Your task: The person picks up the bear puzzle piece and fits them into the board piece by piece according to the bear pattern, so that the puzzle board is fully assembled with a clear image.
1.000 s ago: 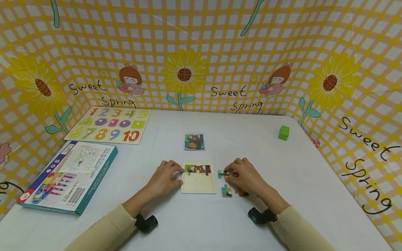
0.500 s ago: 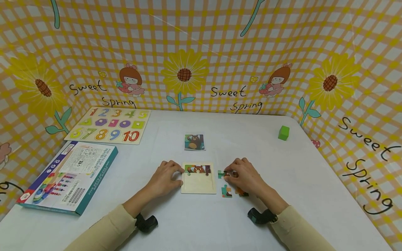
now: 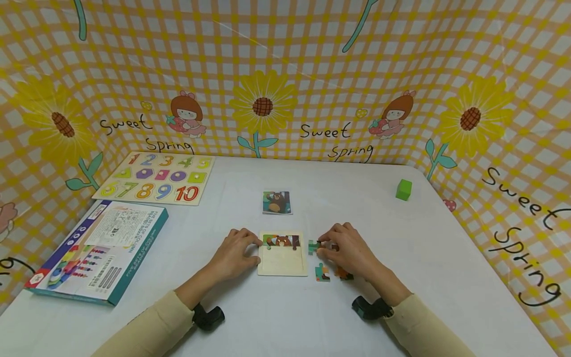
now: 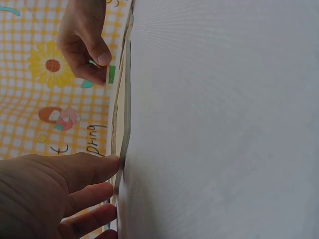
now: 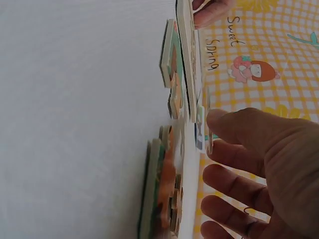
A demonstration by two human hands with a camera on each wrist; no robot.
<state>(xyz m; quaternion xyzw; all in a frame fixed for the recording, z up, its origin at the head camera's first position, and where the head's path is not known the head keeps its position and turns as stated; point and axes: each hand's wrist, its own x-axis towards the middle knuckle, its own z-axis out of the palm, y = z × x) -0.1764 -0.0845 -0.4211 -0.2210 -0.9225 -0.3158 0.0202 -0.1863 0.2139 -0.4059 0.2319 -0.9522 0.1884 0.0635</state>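
In the head view, my left hand (image 3: 234, 253) rests its thumb and fingertips against the left edge of a square wooden puzzle tray (image 3: 283, 264). A strip of puzzle pieces (image 3: 282, 241) with a bear's face fills the tray's top part; bare wood shows below. Just right of the tray, my right hand (image 3: 348, 250) pinches a green and brown puzzle piece (image 3: 314, 246) between thumb and forefinger. The right wrist view shows this held piece (image 5: 210, 137) edge-on, off the table. A teal puzzle piece (image 3: 322, 272) and an orange-brown one (image 3: 344, 274) lie below that hand, which partly hides other pieces.
Behind the tray lies a small bear picture card (image 3: 276, 203). A number board (image 3: 153, 178) and a flat toy box (image 3: 100, 250) occupy the left side. At the far right stands a green block (image 3: 404, 189). Checked cloth walls (image 3: 330, 79) surround the back and sides.
My right hand has brought the green and brown piece slightly left, toward the tray. The left hand stays at the tray's edge, and the tray's pieces look the same.
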